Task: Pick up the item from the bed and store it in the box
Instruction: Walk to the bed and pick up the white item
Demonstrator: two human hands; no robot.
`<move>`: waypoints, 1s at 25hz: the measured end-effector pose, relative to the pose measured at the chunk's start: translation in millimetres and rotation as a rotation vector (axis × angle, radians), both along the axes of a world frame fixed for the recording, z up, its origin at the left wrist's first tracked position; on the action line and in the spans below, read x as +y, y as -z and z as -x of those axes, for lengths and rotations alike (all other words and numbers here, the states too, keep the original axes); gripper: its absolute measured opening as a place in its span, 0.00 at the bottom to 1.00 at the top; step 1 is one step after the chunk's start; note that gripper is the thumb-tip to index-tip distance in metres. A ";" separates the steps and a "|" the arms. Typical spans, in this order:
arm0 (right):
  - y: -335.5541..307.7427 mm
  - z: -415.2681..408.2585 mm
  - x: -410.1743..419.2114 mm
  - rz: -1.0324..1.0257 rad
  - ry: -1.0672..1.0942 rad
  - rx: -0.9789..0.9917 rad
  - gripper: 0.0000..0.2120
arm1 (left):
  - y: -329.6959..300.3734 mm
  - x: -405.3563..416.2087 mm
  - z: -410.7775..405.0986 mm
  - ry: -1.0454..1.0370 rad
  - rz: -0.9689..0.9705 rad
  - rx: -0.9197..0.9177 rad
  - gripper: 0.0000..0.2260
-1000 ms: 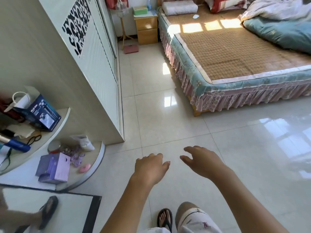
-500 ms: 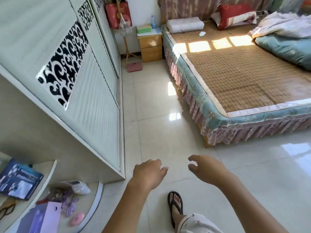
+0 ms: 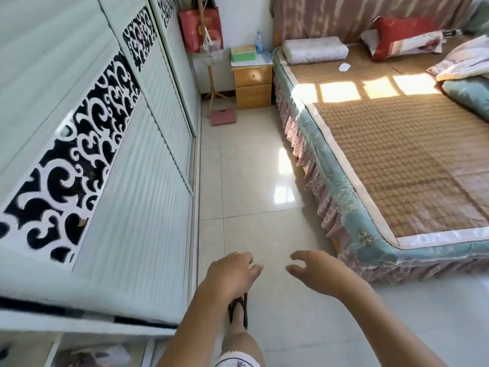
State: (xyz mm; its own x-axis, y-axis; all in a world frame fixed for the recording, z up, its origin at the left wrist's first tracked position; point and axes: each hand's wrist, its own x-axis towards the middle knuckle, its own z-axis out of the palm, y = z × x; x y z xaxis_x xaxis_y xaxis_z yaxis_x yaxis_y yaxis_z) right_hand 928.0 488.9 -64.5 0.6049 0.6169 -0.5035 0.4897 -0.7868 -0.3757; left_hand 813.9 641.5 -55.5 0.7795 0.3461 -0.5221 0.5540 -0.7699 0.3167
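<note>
I am looking down a glossy pale tiled floor (image 3: 254, 181) that is running between a long white wardrobe (image 3: 111, 154) on the left and a bed (image 3: 344, 207) on the right. The wardrobe's sliding doors are showing black-and-white scroll cut-out panels (image 3: 79, 139). Sunlight is falling in window-pane patches (image 3: 370, 88) across the woven mat (image 3: 397, 160) and is glaring off the tiles. At the far wall a small wooden nightstand (image 3: 252, 84) is standing just beside the bed's head, and a pink scale (image 3: 222, 116) is lying on the floor near it. A striped curtain (image 3: 357, 17) is hanging behind the bed.
</note>
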 end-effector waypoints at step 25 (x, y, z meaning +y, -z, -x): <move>-0.6 -511.9 353.8 0.017 0.094 -0.054 0.24 | -0.1 369.5 -522.9 0.076 0.019 0.058 0.23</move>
